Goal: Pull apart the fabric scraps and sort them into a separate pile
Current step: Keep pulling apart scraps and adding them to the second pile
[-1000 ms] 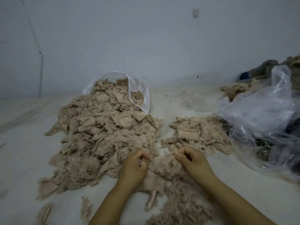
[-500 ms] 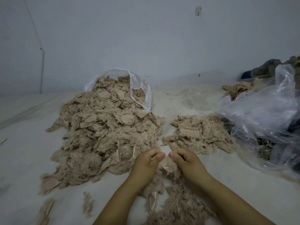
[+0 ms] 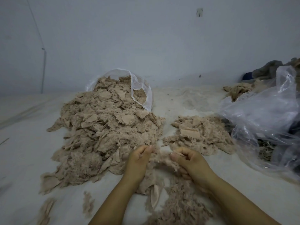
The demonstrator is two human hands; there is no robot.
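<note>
A big heap of beige fuzzy fabric scraps (image 3: pixel 103 137) spills from a clear plastic bag (image 3: pixel 141 88) at centre left. A smaller pile of scraps (image 3: pixel 199 135) lies to its right. In front of both, my left hand (image 3: pixel 139 161) and my right hand (image 3: pixel 190 161) each pinch one end of a fuzzy scrap (image 3: pixel 162 157) stretched between them, fingers closed. More loose scraps (image 3: pixel 180 207) lie between my forearms.
A large crumpled clear plastic bag (image 3: pixel 266 127) with dark things inside sits at the right. Behind it lie grey and beige cloths (image 3: pixel 238 91). A pale wall (image 3: pixel 146 38) closes the back. Small stray scraps (image 3: pixel 87 203) lie at the lower left.
My hands rose a little from the loose scraps, came together, then drew apart sideways, stretching the scrap between them.
</note>
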